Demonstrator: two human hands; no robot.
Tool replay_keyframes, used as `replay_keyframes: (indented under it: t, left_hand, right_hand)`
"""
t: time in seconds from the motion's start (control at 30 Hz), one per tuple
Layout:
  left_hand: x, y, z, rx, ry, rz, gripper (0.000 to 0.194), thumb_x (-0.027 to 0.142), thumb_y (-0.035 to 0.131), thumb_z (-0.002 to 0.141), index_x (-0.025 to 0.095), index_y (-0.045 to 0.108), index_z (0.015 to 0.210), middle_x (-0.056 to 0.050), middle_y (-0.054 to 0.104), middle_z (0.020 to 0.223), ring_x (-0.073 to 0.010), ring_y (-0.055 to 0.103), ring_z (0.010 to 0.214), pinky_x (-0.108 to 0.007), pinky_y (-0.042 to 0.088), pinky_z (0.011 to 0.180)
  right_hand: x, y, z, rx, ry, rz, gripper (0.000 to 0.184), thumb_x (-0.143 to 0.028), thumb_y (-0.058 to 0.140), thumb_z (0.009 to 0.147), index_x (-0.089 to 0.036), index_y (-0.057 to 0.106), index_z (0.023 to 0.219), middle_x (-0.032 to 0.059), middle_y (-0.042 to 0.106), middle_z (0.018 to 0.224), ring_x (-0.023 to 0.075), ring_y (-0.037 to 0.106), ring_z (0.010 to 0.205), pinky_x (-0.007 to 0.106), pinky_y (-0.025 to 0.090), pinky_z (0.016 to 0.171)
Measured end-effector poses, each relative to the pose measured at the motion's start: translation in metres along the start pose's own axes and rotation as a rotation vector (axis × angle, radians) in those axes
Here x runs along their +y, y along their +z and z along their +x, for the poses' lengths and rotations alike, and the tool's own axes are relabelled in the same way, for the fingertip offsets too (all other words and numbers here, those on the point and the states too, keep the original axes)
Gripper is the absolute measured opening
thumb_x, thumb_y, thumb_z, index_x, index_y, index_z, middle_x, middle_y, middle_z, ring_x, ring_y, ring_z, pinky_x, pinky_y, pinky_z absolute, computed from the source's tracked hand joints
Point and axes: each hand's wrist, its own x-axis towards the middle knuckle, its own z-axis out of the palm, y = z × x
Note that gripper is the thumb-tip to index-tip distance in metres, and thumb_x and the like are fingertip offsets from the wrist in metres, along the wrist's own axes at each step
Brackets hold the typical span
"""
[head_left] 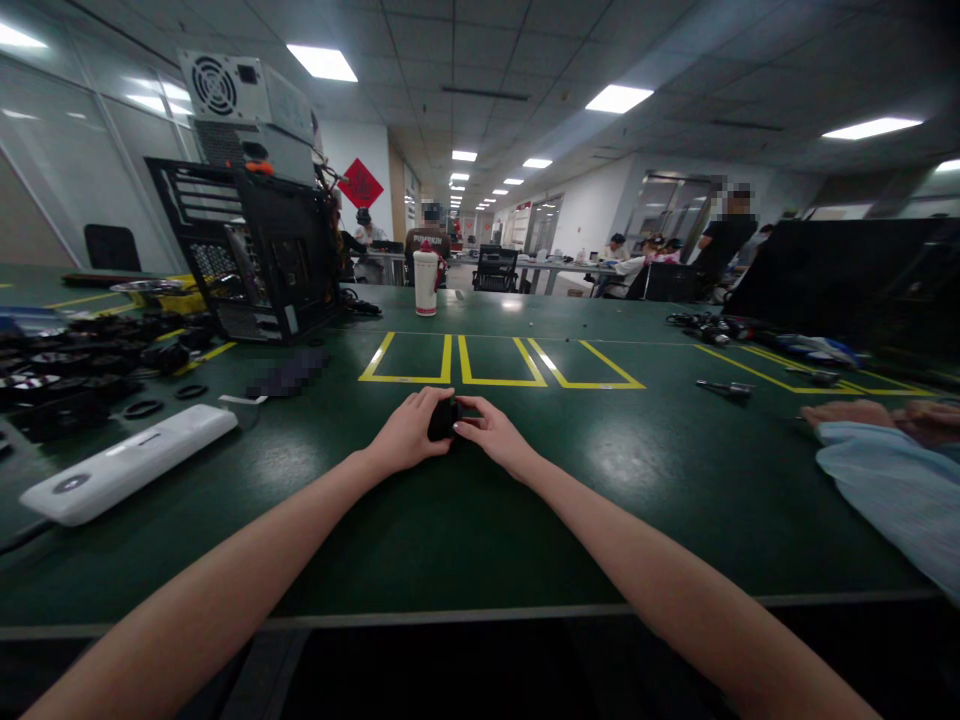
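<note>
Between both hands, over the green table [322, 560] just nearer than the yellow outlines [501, 383], is a small black part [441, 420]; the left hand [411, 430] curls partly closed round it, the right hand [491, 432] pinches its right side, thumb and fingers slightly apart

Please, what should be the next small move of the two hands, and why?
Probably the right hand should gently pinch the right side of the small black part: the left hand grips its other side, and the right fingertips are there, though contact is unclear.
</note>
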Motion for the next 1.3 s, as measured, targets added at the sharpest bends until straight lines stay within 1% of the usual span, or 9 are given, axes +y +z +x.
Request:
replay_keyframes:
  t: [0.17,0.4,0.6,0.7,0.83,0.97,1.03,1.17,1.3]
  left_hand:
    - [-0.0006,-0.0003,-0.0005,0.0,0.009,0.009,0.063,0.023,0.064,0.062,0.021,0.034,0.117,-0.007,0.047,0.111,-0.0242,0.047,0.102,-0.041,0.039,0.087]
    - [-0.0012,0.0008,-0.0001,0.011,0.016,0.016,0.058,0.025,0.062,0.064,0.02,0.035,0.116,-0.007,0.048,0.11,-0.0235,0.048,0.101,-0.04,0.04,0.086]
    - [-0.0003,-0.0003,-0.0005,0.001,0.015,0.019,0.059,0.025,0.062,0.064,0.021,0.035,0.116,-0.007,0.047,0.111,-0.0237,0.047,0.101,-0.04,0.04,0.087]
    - [-0.0007,-0.0005,-0.0003,0.0,0.013,0.014,0.06,0.025,0.062,0.064,0.021,0.035,0.116,-0.007,0.047,0.111,-0.0236,0.047,0.102,-0.04,0.039,0.087]
    - [-0.002,0.0004,-0.0001,-0.002,0.0,0.03,0.061,0.024,0.063,0.062,0.02,0.035,0.116,-0.007,0.047,0.112,-0.0232,0.047,0.102,-0.038,0.039,0.087]
    - [-0.0023,0.0007,-0.0006,-0.012,-0.005,0.036,0.062,0.025,0.063,0.063,0.02,0.034,0.117,-0.007,0.047,0.112,-0.0231,0.047,0.102,-0.038,0.039,0.087]
    - [-0.002,0.0007,-0.0008,-0.016,-0.009,0.037,0.061,0.027,0.062,0.063,0.02,0.034,0.117,-0.007,0.047,0.113,-0.0232,0.047,0.102,-0.038,0.039,0.087]
    - [-0.0014,0.0003,0.0,-0.015,-0.025,0.032,0.06,0.029,0.061,0.064,0.021,0.035,0.117,-0.007,0.047,0.113,-0.0232,0.047,0.104,-0.038,0.039,0.088]
    - [-0.004,-0.0018,0.0021,-0.014,-0.069,0.019,0.058,0.032,0.061,0.064,0.02,0.035,0.115,-0.006,0.048,0.115,-0.0231,0.047,0.105,-0.036,0.039,0.089]
  right_hand:
    - [-0.0066,0.0024,-0.0035,0.001,0.006,0.047,0.038,-0.012,0.059,0.065,-0.022,0.045,0.099,0.0026,0.048,0.111,0.0169,0.051,0.1,0.038,0.042,0.088]
    - [-0.0038,0.0019,-0.0025,0.02,-0.044,0.051,0.026,-0.023,0.055,0.072,-0.021,0.048,0.096,0.0021,0.052,0.106,0.0155,0.051,0.101,0.036,0.039,0.091]
    - [-0.0059,0.0031,-0.0003,0.049,0.012,0.048,0.041,-0.019,0.056,0.069,-0.022,0.046,0.109,0.0046,0.047,0.117,0.0164,0.049,0.105,0.036,0.038,0.093]
    - [-0.0047,0.0033,-0.0004,0.052,0.023,0.042,0.041,-0.016,0.056,0.068,-0.02,0.048,0.108,0.0052,0.049,0.116,0.0169,0.049,0.106,0.036,0.037,0.093]
    - [-0.002,0.0024,-0.0012,0.056,0.034,0.02,0.038,-0.013,0.056,0.065,-0.017,0.049,0.102,0.0056,0.052,0.111,0.0162,0.053,0.098,0.036,0.04,0.09]
    - [-0.002,0.0022,-0.002,0.041,0.022,-0.025,0.032,-0.016,0.053,0.068,-0.017,0.049,0.1,0.0051,0.056,0.104,0.0153,0.054,0.097,0.035,0.04,0.089]
    - [-0.0012,0.0023,-0.0019,0.05,0.001,-0.059,0.032,-0.016,0.053,0.069,-0.017,0.049,0.101,0.0049,0.055,0.105,0.0148,0.052,0.1,0.034,0.038,0.091]
    - [0.0013,0.0022,-0.0014,0.1,-0.019,-0.164,0.034,-0.018,0.053,0.07,-0.018,0.049,0.104,0.0049,0.054,0.108,0.015,0.05,0.104,0.034,0.035,0.094]
    - [-0.0009,0.0012,-0.0029,0.139,0.018,-0.289,0.033,-0.025,0.052,0.072,-0.018,0.049,0.104,0.0057,0.053,0.109,0.0163,0.048,0.105,0.036,0.035,0.094]
